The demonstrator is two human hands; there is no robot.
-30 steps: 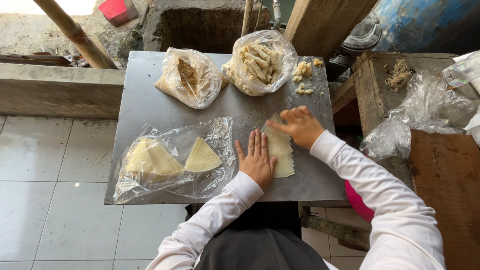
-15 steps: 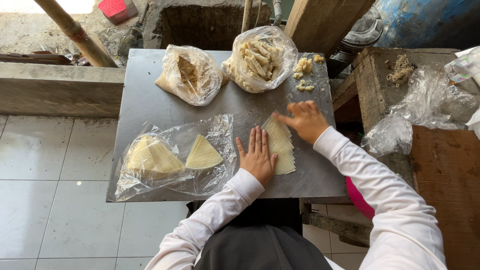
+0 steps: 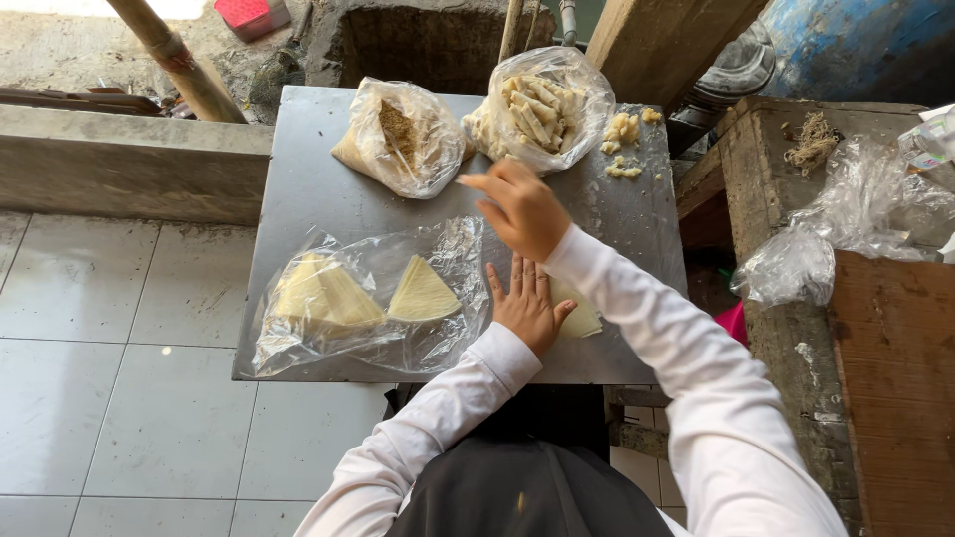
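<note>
Pale yellow flat pastry sheet (image 3: 580, 318) lies on the grey metal bench (image 3: 308, 189), near its front right edge, mostly covered by the right sleeve. Change from 0.5 s ago: the right hand (image 3: 522, 207) has left the sheet and lifted up and toward the far side of the bench; it was resting on the sheet's top end before. It now hovers just in front of the clear plastic bag of pale stick-shaped pieces (image 3: 542, 107), touching nothing that I can see. So the flattening looks done on that side, and the reach seems to be heading for filling; that's a judgement only.

Right fingers (image 3: 476, 183): loosely spread, slightly curled, empty.

Left hand (image 3: 527, 303) has stayed put, palm down, pressing the sheet's left edge. Left fingers (image 3: 519, 278): straight, close together, flat, gripping nothing.

Nearby: 1 clear plastic bag with brown crumbly filling (image 3: 398, 137) at the far left, 1 flat clear plastic wrapper with 2 folded yellow triangle pastries (image 3: 363, 296) to the left of the hands, loose pale crumbs (image 3: 623, 147) at the far right corner.
</note>
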